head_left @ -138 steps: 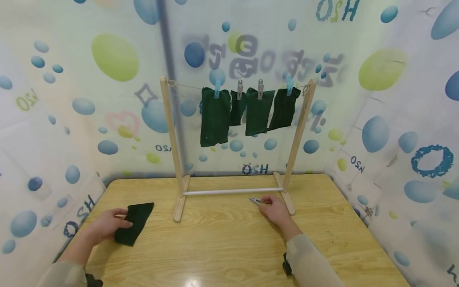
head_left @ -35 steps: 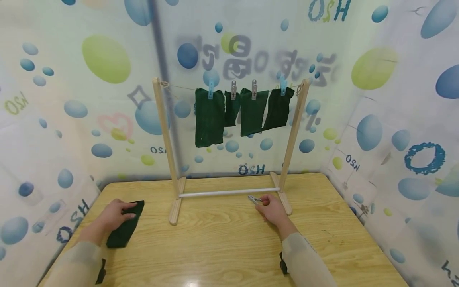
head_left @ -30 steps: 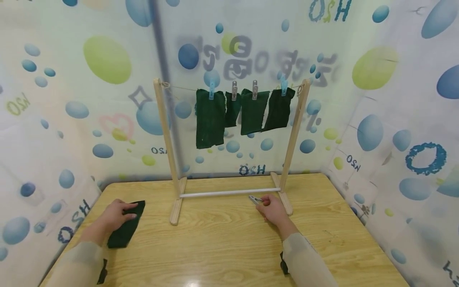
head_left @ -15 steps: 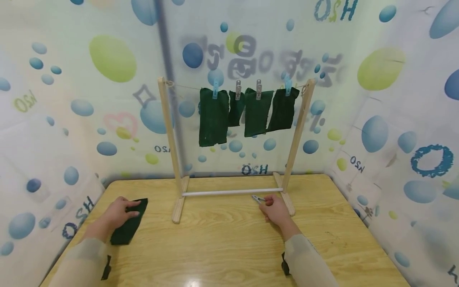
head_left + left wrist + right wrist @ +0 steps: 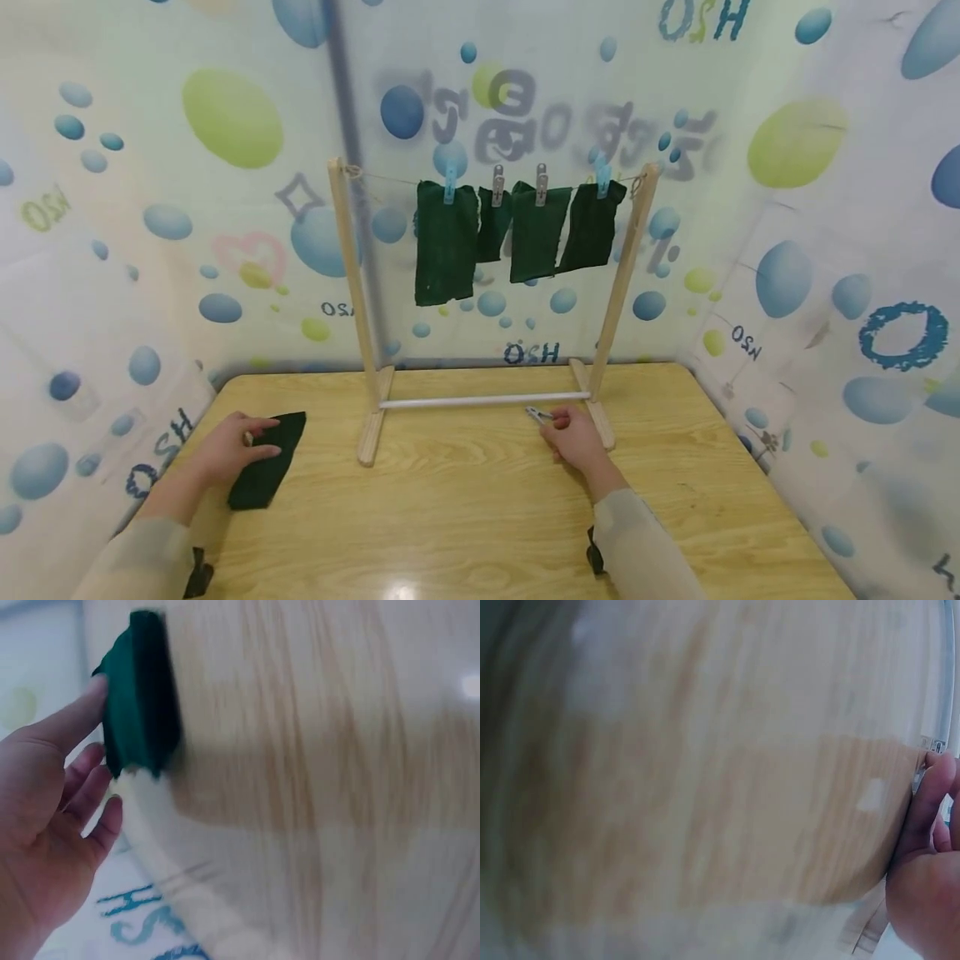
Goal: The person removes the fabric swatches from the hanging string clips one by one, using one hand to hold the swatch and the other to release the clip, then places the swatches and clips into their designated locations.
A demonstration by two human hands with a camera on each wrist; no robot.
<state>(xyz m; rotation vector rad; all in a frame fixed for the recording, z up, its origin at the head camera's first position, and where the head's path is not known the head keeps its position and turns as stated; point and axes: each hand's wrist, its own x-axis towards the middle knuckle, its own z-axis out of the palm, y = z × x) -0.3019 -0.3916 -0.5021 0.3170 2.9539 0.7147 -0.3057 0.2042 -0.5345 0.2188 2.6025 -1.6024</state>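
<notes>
A dark green cloth piece [image 5: 272, 475] lies at the left of the table. My left hand [image 5: 225, 454] is over its left edge, thumb and index finger apart, with green fabric showing between them. In the left wrist view the left hand [image 5: 37, 817] has slack fingers, and one fingertip meets the edge of the cloth [image 5: 144, 694]. Near the foot of the drying stand, my right hand [image 5: 577, 437] pinches a grey clothespin [image 5: 537, 415]. Only part of the right hand [image 5: 922, 877] shows at the edge of the right wrist view.
A wooden stand [image 5: 348, 283] with a white crossbar [image 5: 480, 402] rises at the table's back. Several green cloths hang from its string, including a long one [image 5: 446, 250], under blue clothespins [image 5: 450, 183] and grey clothespins [image 5: 542, 185]. Patterned curtains surround the wooden table [image 5: 450, 517].
Since half a second ago, my left hand has drawn back slightly left over the cloth, thumb and index finger spreading apart. The cloth barely moved. My right hand keeps its place with the clothespin.
</notes>
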